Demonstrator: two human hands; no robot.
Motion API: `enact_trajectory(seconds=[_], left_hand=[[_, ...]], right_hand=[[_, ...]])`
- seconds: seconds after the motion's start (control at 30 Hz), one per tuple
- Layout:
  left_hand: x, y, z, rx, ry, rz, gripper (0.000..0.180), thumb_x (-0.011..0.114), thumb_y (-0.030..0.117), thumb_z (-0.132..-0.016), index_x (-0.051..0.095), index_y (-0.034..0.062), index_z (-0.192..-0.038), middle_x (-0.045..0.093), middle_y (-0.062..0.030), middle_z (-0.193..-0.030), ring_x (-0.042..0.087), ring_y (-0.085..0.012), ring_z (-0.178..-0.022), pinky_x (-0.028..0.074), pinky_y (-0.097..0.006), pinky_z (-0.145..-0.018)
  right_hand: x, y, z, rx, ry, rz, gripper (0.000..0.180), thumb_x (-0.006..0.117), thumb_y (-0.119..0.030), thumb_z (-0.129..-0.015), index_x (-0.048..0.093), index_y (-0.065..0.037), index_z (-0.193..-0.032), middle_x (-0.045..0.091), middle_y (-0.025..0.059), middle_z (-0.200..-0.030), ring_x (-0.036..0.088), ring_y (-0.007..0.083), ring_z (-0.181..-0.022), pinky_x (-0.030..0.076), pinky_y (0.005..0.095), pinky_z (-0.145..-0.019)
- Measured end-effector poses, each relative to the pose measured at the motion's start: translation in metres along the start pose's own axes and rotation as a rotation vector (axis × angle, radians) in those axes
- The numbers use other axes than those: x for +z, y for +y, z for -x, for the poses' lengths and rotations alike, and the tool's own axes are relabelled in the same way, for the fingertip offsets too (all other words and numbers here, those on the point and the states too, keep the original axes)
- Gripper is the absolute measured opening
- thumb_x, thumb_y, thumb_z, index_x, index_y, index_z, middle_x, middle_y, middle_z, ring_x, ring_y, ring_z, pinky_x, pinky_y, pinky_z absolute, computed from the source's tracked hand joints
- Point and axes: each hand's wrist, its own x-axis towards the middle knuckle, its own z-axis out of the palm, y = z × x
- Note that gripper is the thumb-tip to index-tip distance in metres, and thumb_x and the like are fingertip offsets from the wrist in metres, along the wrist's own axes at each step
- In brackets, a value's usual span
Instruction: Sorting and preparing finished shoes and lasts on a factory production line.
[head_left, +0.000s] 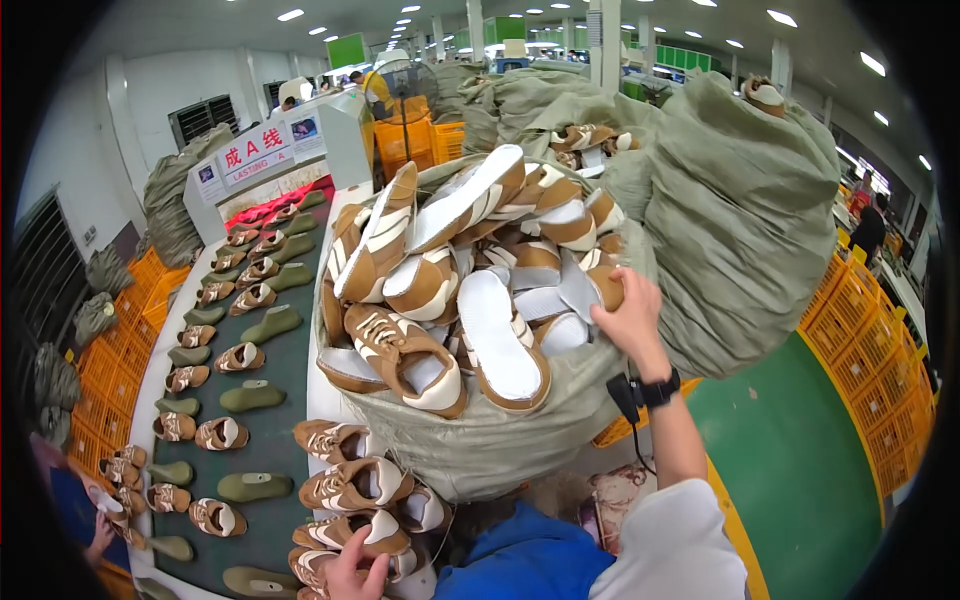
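A large grey-green sack (pixel 470 450) is heaped with brown-and-cream shoe uppers (pixel 405 360), several turned with their white bottoms up. At the right of the heap, my right hand (pixel 632 318) grips a brown shoe upper (pixel 603 287) with its fingers curled over it. Lower left, my left hand (pixel 357 574) is beside a row of laced shoe uppers (pixel 348 483) lined along the belt's edge. Its thumb and finger are apart and near the heel of one upper; the lower edge cuts off the rest of the hand. A dark band with a cabled device (pixel 640 391) circles my right wrist.
To the left a dark green conveyor belt (pixel 330 372) carries uppers and green shoe lasts (pixel 255 487). Another full sack (pixel 740 220) stands at the right. Orange crates (pixel 870 370) line the green floor (pixel 790 440). At the far left a person's hand (pixel 100 535) shows near stacked uppers.
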Motion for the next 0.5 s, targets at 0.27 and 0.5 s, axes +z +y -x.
enact_trajectory(seconds=[0.27, 0.5], left_hand=[[0.004, -0.010, 0.001, -0.083, -0.046, 0.019, 0.039, 0.061, 0.006, -0.083, 0.052, 0.0059, -0.121, 0.058, -0.0052, -0.073, 0.051, -0.0110, -0.061, 0.044, -0.025, -0.056], [0.006, -0.035, -0.030, -0.063, 0.331, 0.732, 0.090, 0.058, 0.003, -0.070, 0.006, 0.0108, -0.143, 0.039, -0.0163, -0.129, 0.040, -0.0259, -0.122, 0.035, -0.039, -0.098]], right_hand=[[-0.048, -0.074, 0.047, 0.082, 0.135, -1.108, 0.058, 0.068, -0.020, -0.060, 0.042, -0.007, -0.111, 0.044, 0.0154, -0.122, 0.040, 0.0294, -0.119, 0.030, 0.0383, -0.102], [-0.016, -0.121, 0.093, -0.476, -0.430, -1.237, 0.065, 0.075, -0.024, -0.057, 0.043, -0.009, -0.112, 0.046, 0.0162, -0.123, 0.042, 0.0309, -0.117, 0.025, 0.0462, -0.102]])
